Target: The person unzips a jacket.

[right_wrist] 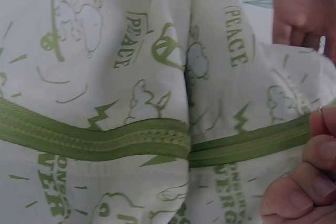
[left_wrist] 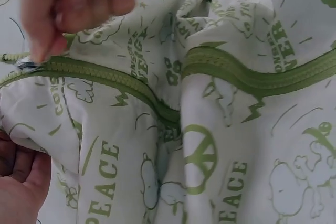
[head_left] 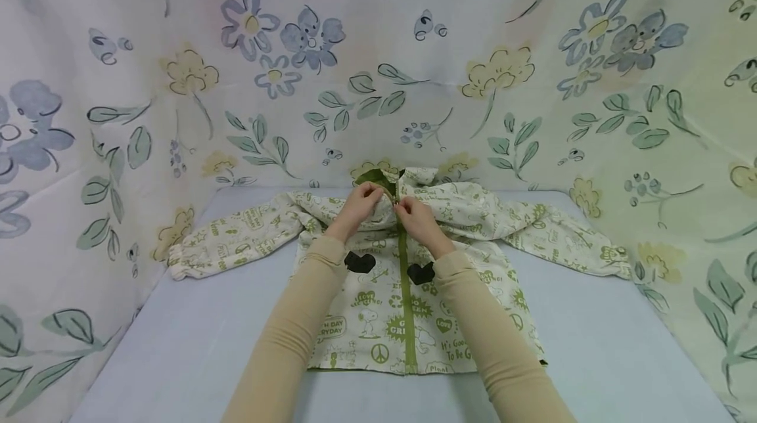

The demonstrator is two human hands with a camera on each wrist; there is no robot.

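Note:
A white jacket (head_left: 372, 337) with green print lies front up, its green zipper (head_left: 408, 305) running down the middle. Near the collar, my right hand (head_left: 418, 221) pinches the small metal zipper pull (left_wrist: 26, 65); its thumb and fingertip meet there in the left wrist view. The zipper teeth are joined below that hand. My left hand (head_left: 361, 203) grips the jacket's left front just beside the collar, and the raised cloth hides part of its fingers in the left wrist view. Green lining (head_left: 378, 178) shows inside the collar between the two hands.
The left sleeve (head_left: 236, 239) and right sleeve (head_left: 568, 249) stretch out sideways on the pale table (head_left: 195, 344). A floral curtain (head_left: 378, 81) hangs behind and on both sides. Black pieces (head_left: 359, 262) overlap the jacket beside the wrists.

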